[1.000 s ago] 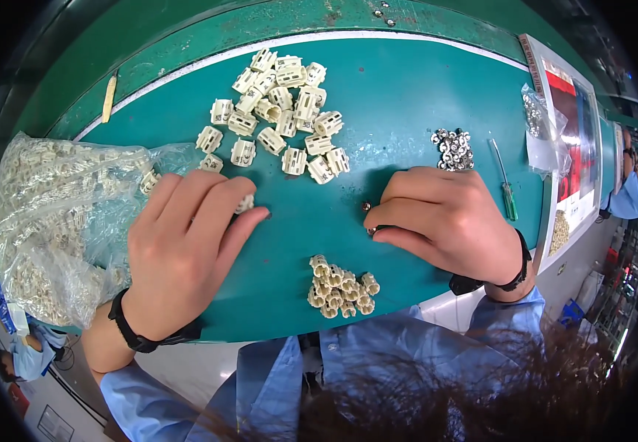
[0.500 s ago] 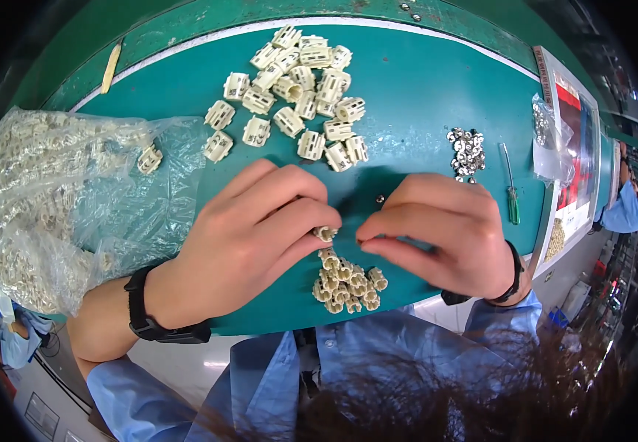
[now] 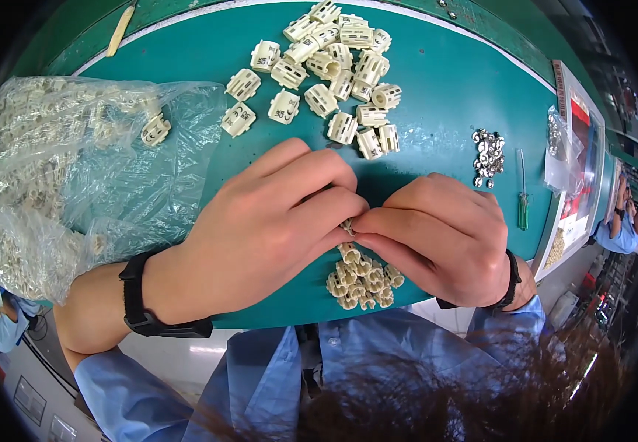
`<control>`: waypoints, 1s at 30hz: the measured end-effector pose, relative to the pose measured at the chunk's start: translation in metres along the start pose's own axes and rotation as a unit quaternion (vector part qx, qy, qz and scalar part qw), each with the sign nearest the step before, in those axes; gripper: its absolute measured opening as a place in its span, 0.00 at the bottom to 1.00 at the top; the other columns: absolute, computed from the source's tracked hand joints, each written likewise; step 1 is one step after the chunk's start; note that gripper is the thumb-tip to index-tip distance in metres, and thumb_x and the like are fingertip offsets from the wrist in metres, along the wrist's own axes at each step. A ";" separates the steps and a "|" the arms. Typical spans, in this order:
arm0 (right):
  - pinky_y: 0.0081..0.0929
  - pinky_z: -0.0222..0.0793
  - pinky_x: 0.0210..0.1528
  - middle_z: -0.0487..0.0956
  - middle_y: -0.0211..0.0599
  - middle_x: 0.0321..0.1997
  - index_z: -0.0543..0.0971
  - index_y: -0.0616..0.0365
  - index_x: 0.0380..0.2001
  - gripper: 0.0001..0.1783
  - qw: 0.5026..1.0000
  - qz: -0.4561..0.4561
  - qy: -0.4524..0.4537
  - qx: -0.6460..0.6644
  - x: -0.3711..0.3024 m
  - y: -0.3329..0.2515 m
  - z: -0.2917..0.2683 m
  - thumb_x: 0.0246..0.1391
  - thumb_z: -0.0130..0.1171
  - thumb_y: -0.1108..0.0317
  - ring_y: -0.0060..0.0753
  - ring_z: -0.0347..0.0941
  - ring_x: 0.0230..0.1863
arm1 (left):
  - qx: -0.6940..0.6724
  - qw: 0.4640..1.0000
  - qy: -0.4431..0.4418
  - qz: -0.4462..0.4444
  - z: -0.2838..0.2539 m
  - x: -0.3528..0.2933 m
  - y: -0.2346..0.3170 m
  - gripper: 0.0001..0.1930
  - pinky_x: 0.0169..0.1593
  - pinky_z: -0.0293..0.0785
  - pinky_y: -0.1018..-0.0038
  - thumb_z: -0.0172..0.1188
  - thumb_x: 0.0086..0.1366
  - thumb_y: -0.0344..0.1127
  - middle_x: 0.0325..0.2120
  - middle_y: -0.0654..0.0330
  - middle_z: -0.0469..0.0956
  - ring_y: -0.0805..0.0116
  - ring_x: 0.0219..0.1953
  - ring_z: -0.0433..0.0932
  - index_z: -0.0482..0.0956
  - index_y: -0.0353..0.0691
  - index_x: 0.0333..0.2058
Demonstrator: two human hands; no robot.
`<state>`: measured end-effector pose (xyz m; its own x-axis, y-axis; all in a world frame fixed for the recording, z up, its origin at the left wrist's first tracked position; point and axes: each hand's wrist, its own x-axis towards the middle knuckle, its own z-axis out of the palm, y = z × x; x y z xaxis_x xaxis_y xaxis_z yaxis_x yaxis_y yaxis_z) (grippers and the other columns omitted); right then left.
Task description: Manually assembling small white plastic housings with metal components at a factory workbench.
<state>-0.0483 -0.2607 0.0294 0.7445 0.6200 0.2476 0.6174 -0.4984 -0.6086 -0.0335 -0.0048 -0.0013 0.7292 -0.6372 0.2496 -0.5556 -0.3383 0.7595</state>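
Pinching one small cream plastic piece point(image 3: 347, 225) w/ both hands, I'd brought left hand point(image 3: 267, 228) & right hand point(image 3: 437, 239) together just above finished pile point(image 3: 361, 280); assembly underway.

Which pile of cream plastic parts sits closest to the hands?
The small pile at the near table edge, right under the left hand and right hand; the larger scattered pile lies farther back.

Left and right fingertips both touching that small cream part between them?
Touching. The head view shows the left hand and right hand fingertips meeting, pinching the small cream plastic part with no visible gap.
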 end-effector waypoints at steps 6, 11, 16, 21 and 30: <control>0.32 0.78 0.30 0.87 0.34 0.36 0.94 0.59 0.41 0.15 1.000 -0.003 -0.002 -0.003 -0.002 0.000 0.000 0.49 0.85 0.74 0.35 0.84 0.33 | 0.005 1.000 0.000 0.000 0.001 -0.001 0.001 0.17 0.43 0.79 0.65 0.83 0.54 0.30 0.43 0.62 0.83 0.57 0.40 0.79 0.90 0.41 0.42; 0.29 0.71 0.22 0.84 0.29 0.36 0.92 0.58 0.43 0.19 0.999 -0.033 0.028 -0.009 -0.005 0.006 0.004 0.45 0.84 0.72 0.30 0.81 0.30 | 0.005 1.000 -0.003 0.000 0.001 0.001 0.002 0.17 0.43 0.79 0.65 0.83 0.53 0.30 0.43 0.62 0.83 0.58 0.40 0.79 0.90 0.41 0.42; 0.32 0.75 0.27 0.85 0.33 0.36 0.93 0.59 0.43 0.17 1.000 -0.006 0.016 -0.010 0.000 0.006 -0.011 0.47 0.84 0.73 0.35 0.82 0.31 | 0.005 1.000 -0.004 0.001 -0.002 0.000 0.001 0.18 0.43 0.79 0.65 0.84 0.53 0.31 0.43 0.62 0.83 0.58 0.40 0.80 0.91 0.42 0.43; 0.35 0.79 0.35 0.86 0.37 0.36 0.93 0.58 0.41 0.14 0.993 0.115 0.005 -0.018 -0.009 0.018 -0.038 0.49 0.83 0.76 0.40 0.84 0.34 | -0.010 1.000 -0.024 0.009 -0.007 -0.003 -0.001 0.19 0.43 0.80 0.66 0.83 0.54 0.27 0.44 0.63 0.84 0.59 0.40 0.80 0.93 0.44 0.46; 0.38 0.80 0.38 0.86 0.36 0.39 0.92 0.56 0.40 0.13 0.994 0.086 -0.056 -0.042 -0.008 0.022 -0.031 0.50 0.81 0.73 0.43 0.84 0.37 | 0.061 0.995 -0.015 0.073 -0.012 0.001 -0.003 0.23 0.45 0.80 0.63 0.78 0.55 0.22 0.48 0.62 0.86 0.57 0.44 0.81 0.93 0.45 0.50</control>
<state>-0.0329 -0.2958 0.0377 0.8104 0.5832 0.0567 0.5062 -0.6481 -0.5690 -0.0259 0.0043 0.0038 0.6252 -0.7059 0.3328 -0.7008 -0.3202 0.6374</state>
